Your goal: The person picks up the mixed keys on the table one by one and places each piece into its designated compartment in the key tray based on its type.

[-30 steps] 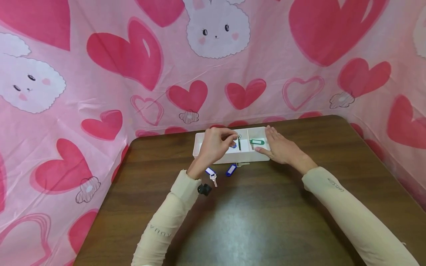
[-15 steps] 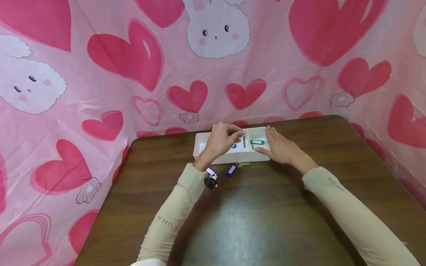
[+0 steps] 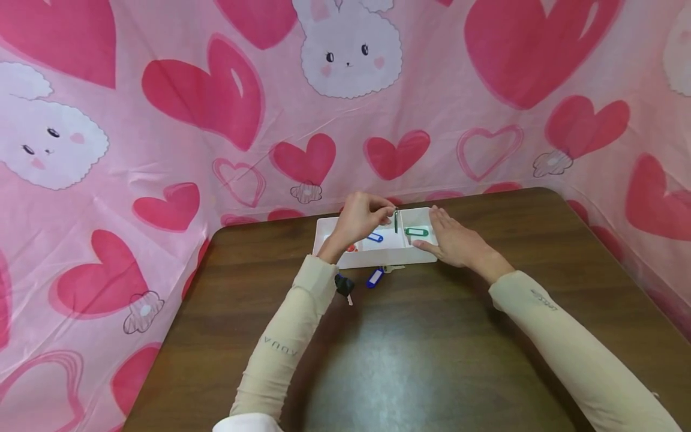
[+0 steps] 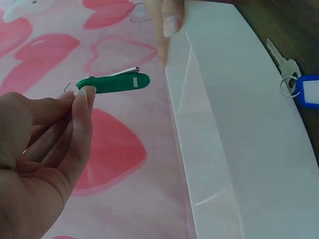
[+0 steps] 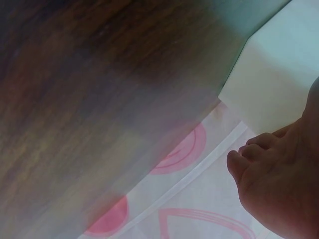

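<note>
Above the white divided tray point(image 3: 388, 257), my left hand point(image 3: 357, 221) pinches a green key tag point(image 4: 117, 83) by its ring end, between thumb and fingertips. In the left wrist view a metal key point(image 4: 130, 71) lies edge-on along the tag. My right hand point(image 3: 459, 239) rests at the tray's right end with its fingers fairly straight, the thumb over the front wall. Another green key tag point(image 3: 417, 232) lies in the right compartment. Left of the divider are a blue key tag point(image 3: 375, 237) and a small red thing point(image 3: 352, 248), partly hidden by my left wrist.
In front of the tray, a blue key tag point(image 3: 375, 277) with a key point(image 3: 396, 268) lies on the wooden table point(image 3: 442, 336). A further key point(image 3: 349, 299) is partly covered by the black wrist camera point(image 3: 343, 284). A pink heart-patterned cloth point(image 3: 243, 108) hangs behind the table.
My left hand has moved right, then up and back, raising the green key tag. More of the blue tag and the red thing in the tray shows. My right hand has stayed put.
</note>
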A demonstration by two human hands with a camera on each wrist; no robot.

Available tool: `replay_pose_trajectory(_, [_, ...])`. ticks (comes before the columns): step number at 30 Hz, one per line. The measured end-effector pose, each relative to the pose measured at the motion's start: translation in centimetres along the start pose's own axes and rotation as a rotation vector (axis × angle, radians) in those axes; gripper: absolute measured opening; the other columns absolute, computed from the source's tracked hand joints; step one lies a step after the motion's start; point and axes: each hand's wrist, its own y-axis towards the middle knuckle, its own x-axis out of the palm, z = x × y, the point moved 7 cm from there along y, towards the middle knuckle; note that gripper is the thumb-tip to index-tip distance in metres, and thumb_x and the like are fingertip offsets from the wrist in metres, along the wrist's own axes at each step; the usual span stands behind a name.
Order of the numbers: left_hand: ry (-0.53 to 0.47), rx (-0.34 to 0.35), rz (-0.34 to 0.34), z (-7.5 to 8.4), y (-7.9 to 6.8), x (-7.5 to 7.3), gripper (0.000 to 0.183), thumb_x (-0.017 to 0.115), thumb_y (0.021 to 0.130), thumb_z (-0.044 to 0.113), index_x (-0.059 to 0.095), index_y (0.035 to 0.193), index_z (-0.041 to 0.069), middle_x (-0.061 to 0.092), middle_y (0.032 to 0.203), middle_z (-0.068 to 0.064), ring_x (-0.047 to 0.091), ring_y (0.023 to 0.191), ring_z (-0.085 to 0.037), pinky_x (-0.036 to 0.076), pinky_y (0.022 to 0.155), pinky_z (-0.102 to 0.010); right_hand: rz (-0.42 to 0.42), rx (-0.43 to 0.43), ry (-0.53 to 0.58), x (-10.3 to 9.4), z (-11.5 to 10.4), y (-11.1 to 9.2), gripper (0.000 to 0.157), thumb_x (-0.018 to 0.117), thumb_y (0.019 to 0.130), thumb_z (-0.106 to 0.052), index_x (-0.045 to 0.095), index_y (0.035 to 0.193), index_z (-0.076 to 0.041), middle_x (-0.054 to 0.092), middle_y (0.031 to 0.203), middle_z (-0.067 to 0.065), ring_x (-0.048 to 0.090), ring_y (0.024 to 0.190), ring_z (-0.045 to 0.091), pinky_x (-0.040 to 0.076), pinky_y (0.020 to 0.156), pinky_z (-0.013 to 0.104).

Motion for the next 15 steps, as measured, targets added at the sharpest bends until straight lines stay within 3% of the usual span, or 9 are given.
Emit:
replay_pose_trajectory(10, [-0.021,-0.012,-0.068,0.5,1.7,1.0,0.021,0.073,0.1,0.019,0.082,0.112,0.004,0.083,0.099,-0.011,0.079,0.082,-0.024,0.063,0.071,-0.022,0.013,-0.018,0.007,0.1,-0.1,0.0,0.115,0.038,0.096,-0.083,-0.001,0.168,-0.003,0.002,0.178,0.02,0.005,0.165,0.042,0.021,0.128,0.065])
replay_pose_trajectory(15, [-0.023,0.002,-0.057,1.4,2.7,1.3,0.02,0.075,0.099,0.019,0.082,0.111,0.005,0.082,0.094,-0.009,0.077,0.081,-0.023,0.062,0.072,-0.022,0.019,-0.01,0.001,0.1,0.0,-0.1,0.115,0.038,0.095,-0.083,0.001,0.168,-0.002,0.003,0.178,0.02,0.006,0.165,0.042,0.024,0.127,0.065])
